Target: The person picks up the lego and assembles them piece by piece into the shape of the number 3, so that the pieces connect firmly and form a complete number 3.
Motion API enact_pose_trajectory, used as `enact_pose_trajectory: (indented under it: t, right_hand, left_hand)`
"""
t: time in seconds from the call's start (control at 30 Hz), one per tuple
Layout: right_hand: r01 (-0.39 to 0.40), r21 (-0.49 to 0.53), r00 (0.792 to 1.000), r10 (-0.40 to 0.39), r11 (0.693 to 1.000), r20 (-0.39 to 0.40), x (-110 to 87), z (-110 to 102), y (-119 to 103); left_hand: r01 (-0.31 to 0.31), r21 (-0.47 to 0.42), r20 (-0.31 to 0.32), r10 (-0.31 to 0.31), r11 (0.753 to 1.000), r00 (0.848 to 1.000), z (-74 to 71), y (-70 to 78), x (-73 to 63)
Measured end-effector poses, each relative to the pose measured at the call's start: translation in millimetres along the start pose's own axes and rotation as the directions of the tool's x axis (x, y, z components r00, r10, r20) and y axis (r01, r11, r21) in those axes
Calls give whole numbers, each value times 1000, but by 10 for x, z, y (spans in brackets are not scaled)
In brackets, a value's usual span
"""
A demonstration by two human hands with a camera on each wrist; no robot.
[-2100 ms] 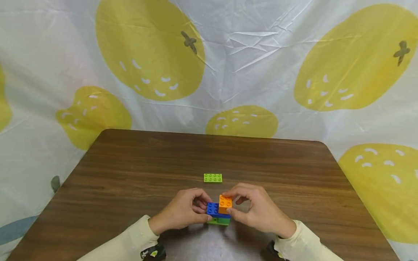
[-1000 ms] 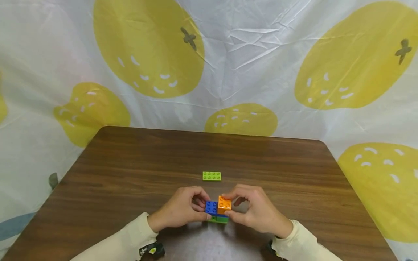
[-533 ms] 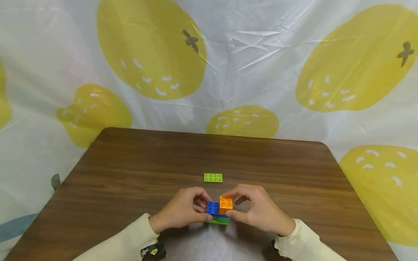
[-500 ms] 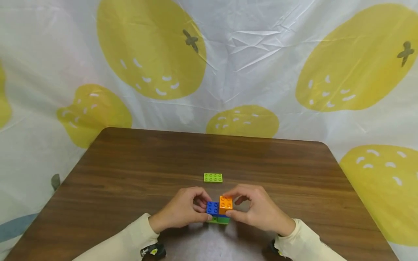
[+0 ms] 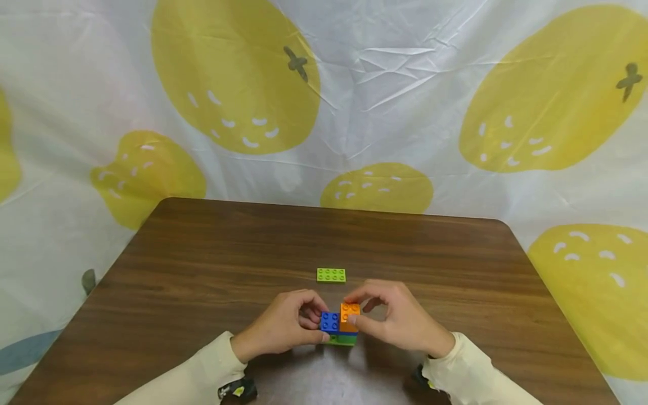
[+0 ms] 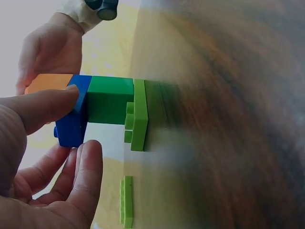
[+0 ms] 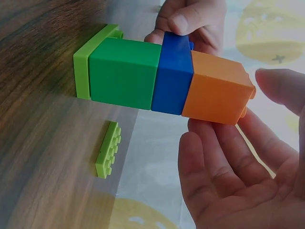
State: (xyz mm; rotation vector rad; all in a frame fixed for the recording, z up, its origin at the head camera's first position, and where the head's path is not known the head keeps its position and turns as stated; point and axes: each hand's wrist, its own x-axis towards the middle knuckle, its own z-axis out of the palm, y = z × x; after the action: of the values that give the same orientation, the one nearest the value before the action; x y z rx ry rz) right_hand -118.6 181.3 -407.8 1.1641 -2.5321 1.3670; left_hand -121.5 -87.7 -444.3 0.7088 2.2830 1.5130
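A stack of toy building bricks stands on the table, with a lime plate (image 7: 82, 76) at the bottom, a green brick (image 7: 125, 74) on it, then a flat blue brick (image 5: 330, 322) and an orange brick (image 5: 349, 316) on top. My left hand (image 5: 286, 326) pinches the blue brick at its left end between thumb and fingers. Around the orange brick is my right hand (image 5: 397, 318); its fingers touch the far side. In the right wrist view the right thumb (image 7: 283, 90) stands apart from the orange brick's studded top. No gap shows between the orange and blue bricks.
A second lime plate (image 5: 331, 275), studs up, lies on the brown wooden table (image 5: 243, 247) just beyond the stack. Behind the table hangs a white cloth (image 5: 344, 124) printed with large yellow fruit.
The right thumb has come up off the near side of the orange brick, and the right hand has shifted slightly away from me. My left hand keeps its pinch on the blue brick.
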Motion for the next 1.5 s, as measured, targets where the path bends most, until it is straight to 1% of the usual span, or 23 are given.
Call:
enact_pose_trajectory:
  t: [0.2,0.47,0.57,0.87,1.17,1.5]
  right_hand:
    - [-20,12,999,20,1000,-34,40,-11,18]
    - [-88,12,994,88,996,-65,85,-28,85]
    - [-102,15,992,103,995,-73,97,-25,117]
    - [-115,28,988,117,993,-100,163,-16,162]
    - [-153,26,983,155,988,-95,232,16,230]
    - [-163,9,983,163,987,-84,309,56,284]
  left_hand:
    - [4,-8,-3,-4,1000,1000,-3,-5,-8]
    - [13,-27,-3,-13,1000,1000,-7,-19,-20]
    - [17,-28,-1,-17,999,1000,-8,-23,-26]
    - [-5,-5,-1,5,1000,1000,-10,-20,-33]
    - [-37,0,-10,37,999,999,-9,-18,-39]
    - [-11,0,-14,11,1000,1000,-6,-43,-48]
